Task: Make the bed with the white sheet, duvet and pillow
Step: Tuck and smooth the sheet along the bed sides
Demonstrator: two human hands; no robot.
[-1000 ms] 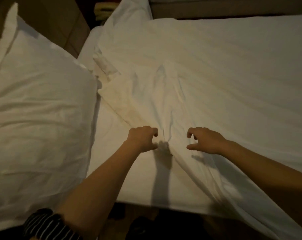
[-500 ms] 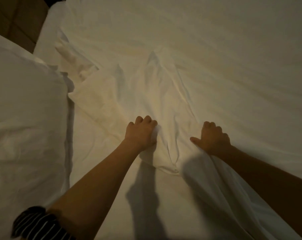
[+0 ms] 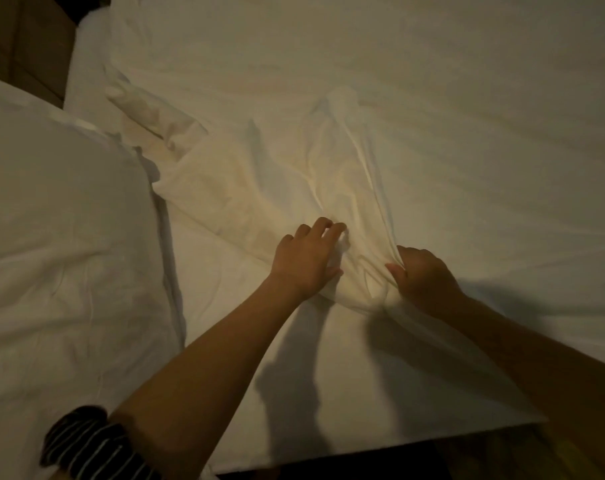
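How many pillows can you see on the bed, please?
1. The pillow lies at the left edge of the view, beside the bunched white cloth that the left hand and right hand grip. Others may lie outside the frame.

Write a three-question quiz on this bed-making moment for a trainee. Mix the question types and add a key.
1. True or false: the pillow lies on the same side of the view as the left hand.
2. Multiple choice: what is the right hand doing? A) It lies flat on the mattress. B) It grips a bunch of the top white layer. C) It holds the pillow.
3. Fill in: the sleeve on the left arm is dark with thin pale ____.

Key: 1 true; 2 B; 3 stripes.
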